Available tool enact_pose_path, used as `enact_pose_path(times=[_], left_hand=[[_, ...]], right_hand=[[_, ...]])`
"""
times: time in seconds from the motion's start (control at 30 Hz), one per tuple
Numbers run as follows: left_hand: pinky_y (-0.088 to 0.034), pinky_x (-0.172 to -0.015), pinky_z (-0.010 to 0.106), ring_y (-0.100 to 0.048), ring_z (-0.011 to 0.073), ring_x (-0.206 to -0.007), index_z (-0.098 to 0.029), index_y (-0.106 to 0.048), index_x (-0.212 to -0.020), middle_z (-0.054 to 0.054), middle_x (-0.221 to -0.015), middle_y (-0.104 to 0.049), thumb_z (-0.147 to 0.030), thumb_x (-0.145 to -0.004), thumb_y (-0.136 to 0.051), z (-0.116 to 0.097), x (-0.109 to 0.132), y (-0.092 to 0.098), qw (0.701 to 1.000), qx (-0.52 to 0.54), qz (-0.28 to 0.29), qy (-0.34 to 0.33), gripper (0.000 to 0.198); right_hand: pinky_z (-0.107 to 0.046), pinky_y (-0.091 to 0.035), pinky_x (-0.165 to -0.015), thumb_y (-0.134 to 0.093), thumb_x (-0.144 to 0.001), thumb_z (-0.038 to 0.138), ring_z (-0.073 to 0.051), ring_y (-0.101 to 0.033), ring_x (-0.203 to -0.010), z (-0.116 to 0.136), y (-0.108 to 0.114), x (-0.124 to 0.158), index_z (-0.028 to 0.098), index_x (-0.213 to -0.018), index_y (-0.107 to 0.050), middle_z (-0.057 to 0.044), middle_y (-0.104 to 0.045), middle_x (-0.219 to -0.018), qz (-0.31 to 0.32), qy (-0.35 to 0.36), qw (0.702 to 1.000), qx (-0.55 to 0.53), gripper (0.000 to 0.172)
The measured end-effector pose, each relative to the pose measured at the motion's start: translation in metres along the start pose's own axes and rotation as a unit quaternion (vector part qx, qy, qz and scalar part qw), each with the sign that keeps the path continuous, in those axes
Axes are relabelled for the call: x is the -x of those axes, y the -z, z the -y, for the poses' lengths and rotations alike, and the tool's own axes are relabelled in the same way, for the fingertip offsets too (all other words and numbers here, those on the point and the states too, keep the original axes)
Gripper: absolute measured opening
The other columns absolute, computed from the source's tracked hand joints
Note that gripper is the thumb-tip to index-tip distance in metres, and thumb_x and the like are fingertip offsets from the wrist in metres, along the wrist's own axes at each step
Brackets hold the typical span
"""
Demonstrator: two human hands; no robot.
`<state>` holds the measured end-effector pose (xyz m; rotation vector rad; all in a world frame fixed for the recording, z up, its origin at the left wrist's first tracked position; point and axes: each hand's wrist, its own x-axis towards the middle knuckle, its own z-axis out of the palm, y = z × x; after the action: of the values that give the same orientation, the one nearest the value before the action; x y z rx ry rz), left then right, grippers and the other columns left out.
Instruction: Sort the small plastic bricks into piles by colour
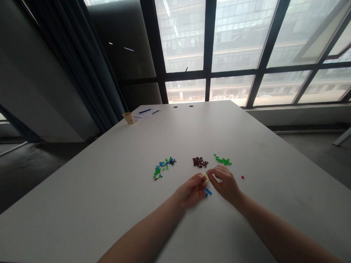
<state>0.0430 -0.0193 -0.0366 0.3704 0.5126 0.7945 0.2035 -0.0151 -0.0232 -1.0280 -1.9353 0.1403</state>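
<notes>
- Both forearms enter from the near edge of the table (80, 211): the left forearm (144, 240) from the lower left, the right forearm (277, 235) from the lower right. They converge towards the middle of the tabletop.
- The left hand (192, 192) is curled, with thumb and fingers closed on a small pale yellow piece (205, 177).
- The right hand (226, 183) is also curled; its fingertips (212, 172) pinch the same piece from the opposite side. The piece sits between the two hands, just above the tabletop.
- A blue brick (208, 191) lies on the table between the hands, just below them. Whether either hand touches it cannot be told.
- A dark brown pile (200, 162) of small bricks lies just beyond the hands.
- A green pile (222, 160) lies beside it, beyond the right hand.
- A mixed green and blue pile (164, 165) lies further left, apart from the hands.
- A single red piece (242, 177) lies alone, right of the right hand.
- At the far left corner stand a paper cup (129, 118) and papers (147, 112), well apart from the bricks.
- A large framed window (236, 49) and a dark curtain (84, 73) stand behind the table.
</notes>
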Motion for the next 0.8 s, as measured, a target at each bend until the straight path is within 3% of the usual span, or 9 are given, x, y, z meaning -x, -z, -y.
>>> enact_pose_path(times=[0.33, 0.53, 0.7, 0.77, 0.8], left_hand=[[-0.039, -0.06, 0.022, -0.053, 0.0078, -0.068, -0.016, -0.055, -0.076, -0.002, -0.079, -0.057, -0.025, -0.065, -0.072, -0.001, 0.004, -0.001, 0.997, 0.04, 0.056, 0.029, 0.022], [-0.039, -0.061, 0.02, -0.053, 0.0062, -0.065, -0.015, -0.057, -0.081, -0.002, -0.073, -0.056, -0.025, -0.066, -0.071, 0.001, 0.0, 0.003, 0.998, 0.014, 0.055, 0.03, 0.024], [-0.037, -0.06, 0.02, -0.052, 0.0073, -0.065, -0.013, -0.06, -0.079, 0.0, -0.069, -0.056, -0.032, -0.06, -0.074, -0.009, -0.004, 0.001, 0.991, -0.127, 0.039, 0.025, 0.031], [-0.038, -0.061, 0.021, -0.052, 0.0087, -0.066, -0.014, -0.062, -0.082, 0.002, -0.073, -0.058, -0.034, -0.064, -0.07, -0.023, -0.003, 0.0, 0.968, -0.249, -0.025, -0.019, 0.029], [-0.038, -0.062, 0.022, -0.052, 0.0097, -0.068, -0.015, -0.063, -0.085, 0.002, -0.076, -0.059, -0.033, -0.067, -0.067, -0.032, -0.001, 0.002, 0.941, -0.325, -0.074, -0.059, 0.026]], right_hand=[[-0.03, -0.039, -0.063, -0.055, -0.076, 0.018, -0.013, -0.048, -0.06, 0.01, 0.001, 0.005, 0.02, -0.087, -0.062, 0.0, -0.056, -0.061, -0.053, 0.063, 0.996, -0.034, 0.013], [-0.03, -0.038, -0.062, -0.057, -0.077, 0.025, -0.013, -0.046, -0.059, 0.009, 0.001, 0.005, 0.023, -0.094, -0.066, 0.001, -0.053, -0.058, -0.022, 0.093, 0.995, -0.006, 0.019], [-0.028, -0.035, -0.062, -0.054, -0.08, 0.025, -0.013, -0.044, -0.06, 0.006, 0.001, 0.004, 0.024, -0.088, -0.068, 0.001, -0.05, -0.054, 0.006, 0.096, 0.995, 0.038, 0.016], [-0.028, -0.036, -0.066, -0.055, -0.081, 0.027, -0.013, -0.046, -0.062, 0.0, 0.001, 0.004, 0.025, -0.087, -0.069, 0.0, -0.051, -0.056, 0.012, 0.06, 0.997, 0.054, 0.016], [-0.029, -0.036, -0.067, -0.055, -0.08, 0.029, -0.013, -0.047, -0.063, -0.004, 0.001, 0.004, 0.025, -0.086, -0.069, 0.0, -0.053, -0.059, 0.017, 0.029, 0.997, 0.069, 0.016]])
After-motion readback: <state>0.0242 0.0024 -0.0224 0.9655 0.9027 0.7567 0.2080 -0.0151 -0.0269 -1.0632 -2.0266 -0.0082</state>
